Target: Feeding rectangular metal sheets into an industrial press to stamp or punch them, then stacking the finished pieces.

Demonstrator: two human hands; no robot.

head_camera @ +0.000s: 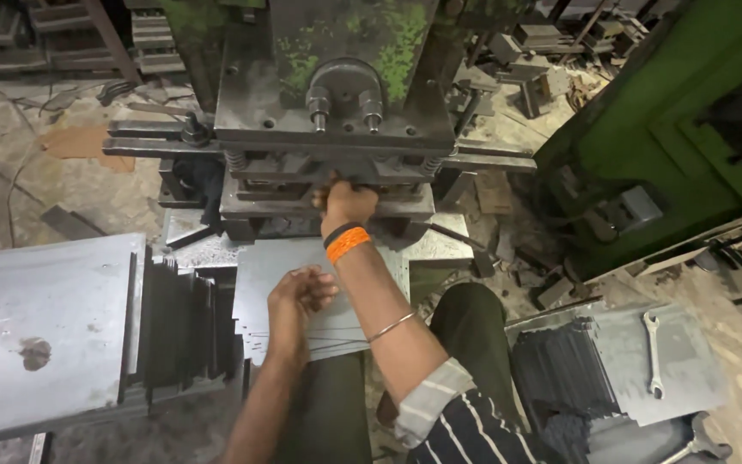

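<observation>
My right hand (344,203) reaches forward into the gap of a dark, worn press machine (337,103), its fingers closed on something inside the die opening that I cannot make out. An orange and black band sits on that wrist. My left hand (299,292) rests, fingers curled, on a stack of thin grey metal sheets (259,275) lying on the press table in front of me. Whether the left fingers pinch a sheet is hidden.
A large grey metal plate (45,318) lies at left beside upright stacked sheets (182,318). At right, a pile of dark cut sheets (560,369) and a plate with a spanner (653,354). A green machine (663,120) stands at right. Scrap litters the floor.
</observation>
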